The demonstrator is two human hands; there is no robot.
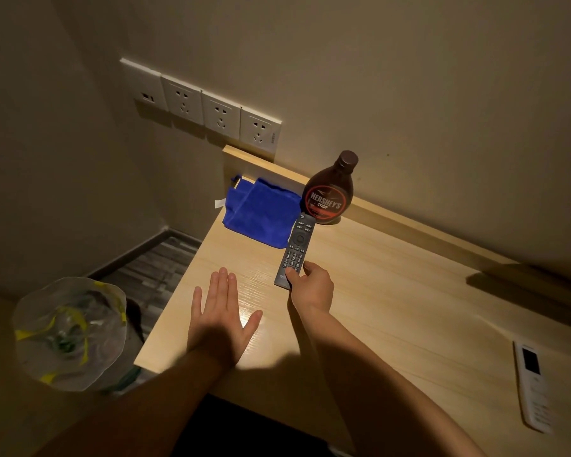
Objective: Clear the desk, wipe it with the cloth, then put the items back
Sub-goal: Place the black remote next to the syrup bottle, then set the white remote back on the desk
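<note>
One cloth (pixel 261 214), one bottle (pixel 330 192), right hand (pixel 312 286) pinching black remote (pixel 295 249), left hand (pixel 220 319) spread, white remote (pixel 533 387) (second)

This is a dim, warm-lit room in a home or hotel. A light wood desk (pixel 393 291) stands against a plain beige wall (pixel 409 77) with a row of sockets (pixel 220 117) at far left. A bag-lined bin (pixel 70 331) sits on the grey floor (pixel 155 275) at left. On the desk are a black remote (pixel 295 249), a white remote (pixel 533 384), a syrup bottle (pixel 330 192) and a blue cloth (pixel 261 212).
</note>
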